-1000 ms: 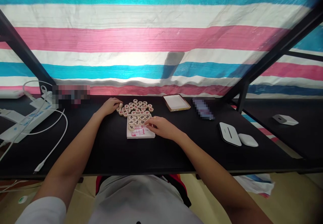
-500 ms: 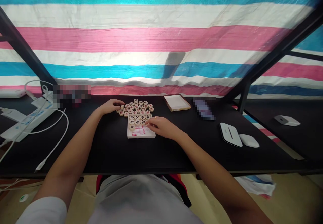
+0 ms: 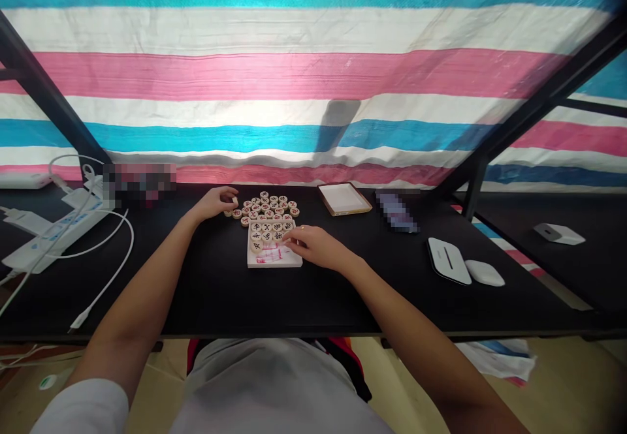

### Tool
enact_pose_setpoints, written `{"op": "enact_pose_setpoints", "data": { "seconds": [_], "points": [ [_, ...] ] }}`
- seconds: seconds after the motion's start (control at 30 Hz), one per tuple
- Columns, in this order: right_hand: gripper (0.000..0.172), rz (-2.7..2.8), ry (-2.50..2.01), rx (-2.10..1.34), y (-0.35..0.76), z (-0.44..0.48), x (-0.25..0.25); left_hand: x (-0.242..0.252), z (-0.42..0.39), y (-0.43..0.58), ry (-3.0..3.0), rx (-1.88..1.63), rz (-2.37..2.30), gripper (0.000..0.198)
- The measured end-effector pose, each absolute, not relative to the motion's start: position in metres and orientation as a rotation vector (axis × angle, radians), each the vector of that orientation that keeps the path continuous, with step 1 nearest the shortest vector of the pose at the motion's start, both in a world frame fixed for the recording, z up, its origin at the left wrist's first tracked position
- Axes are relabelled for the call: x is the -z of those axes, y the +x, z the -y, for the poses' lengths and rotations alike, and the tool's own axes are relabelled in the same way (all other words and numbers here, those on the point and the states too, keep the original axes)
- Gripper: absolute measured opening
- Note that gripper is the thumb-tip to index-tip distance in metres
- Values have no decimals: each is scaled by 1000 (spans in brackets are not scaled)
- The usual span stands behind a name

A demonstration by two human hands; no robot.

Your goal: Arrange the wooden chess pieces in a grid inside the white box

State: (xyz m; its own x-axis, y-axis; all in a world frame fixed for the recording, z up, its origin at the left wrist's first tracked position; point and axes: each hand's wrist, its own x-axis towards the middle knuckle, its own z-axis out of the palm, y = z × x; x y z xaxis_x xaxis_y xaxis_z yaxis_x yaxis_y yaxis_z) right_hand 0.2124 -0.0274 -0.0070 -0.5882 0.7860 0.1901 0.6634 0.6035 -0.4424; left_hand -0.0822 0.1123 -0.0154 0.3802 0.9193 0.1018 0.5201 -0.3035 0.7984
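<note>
My left hand point(image 3: 215, 203) is at the left end of a spread of round wooden Chinese chess pieces point(image 3: 265, 209), marked in red and black. Thumb and fingers pinch one chess piece point(image 3: 234, 201), tipped on its edge. Nearer me lies a shallow white box point(image 3: 273, 265), where several black-marked pieces point(image 3: 266, 228) sit in rows at the back and left. Pink-red marks show on its bare bottom. My right hand point(image 3: 308, 245), with a ring on one finger, reaches over the box's right side. Its bent fingertips are together by the second row; what lies under them is hidden.
A brown-edged box lid point(image 3: 343, 199) lies behind on the right, beside a blurred-out item point(image 3: 396, 212). Farther right are a white flat device point(image 3: 448, 261) and a white rounded case point(image 3: 484, 273). A power strip point(image 3: 53, 232) with white cables occupies the left. Striped sheeting point(image 3: 294, 75) hangs behind.
My left hand has shifted slightly left and away from me with the pinched piece. Loose pieces at the spread's left end have changed position. My right hand has stayed over the box.
</note>
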Motion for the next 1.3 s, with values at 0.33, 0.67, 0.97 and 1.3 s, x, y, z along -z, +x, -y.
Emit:
{"op": "enact_pose_setpoints", "data": {
  "seconds": [0.33, 0.67, 0.97, 1.3],
  "points": [
    [20, 2465, -1126, -451, 214, 25, 10, 1, -80, -106, 2068, -709, -1319, 19],
    [22, 2478, -1138, -461, 214, 26, 9, -22, -46, -92, 2254, -270, -1286, 25],
    [20, 2475, -1135, -440, 213, 26, 11, -29, -5, -42, 2334, -359, -1066, 29],
    [17, 2370, -1002, -540, 205, 37, 3, 1, 27, -9, 2553, -691, -811, 20]
  ]
}}
